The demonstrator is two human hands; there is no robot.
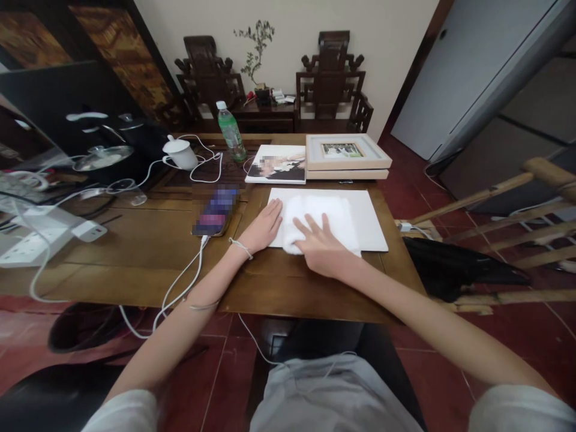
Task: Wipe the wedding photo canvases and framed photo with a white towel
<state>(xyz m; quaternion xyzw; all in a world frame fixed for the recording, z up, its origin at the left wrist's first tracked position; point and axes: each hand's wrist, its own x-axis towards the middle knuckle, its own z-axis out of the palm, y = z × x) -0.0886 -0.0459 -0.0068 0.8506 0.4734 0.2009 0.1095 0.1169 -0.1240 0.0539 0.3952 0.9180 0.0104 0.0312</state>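
A white rectangular board (374,225) lies flat near the right end of the wooden table. On top of it is a folded white cloth (344,216), fluffy like a small towel. My right hand (321,243) rests on the cloth with its fingers spread, pressing from above rather than gripping. At the board's left edge lies my left hand (264,225), flat with fingers stretched out, a thin bracelet on its wrist. What is under the cloth is hidden.
Behind the board are a photo panel (276,165) and stacked frames (348,157). Left of my hands lies a charging phone (216,211). Farther away stand a green bottle (231,133), a lidded white cup (180,154) and a power strip (33,237) with trailing cables.
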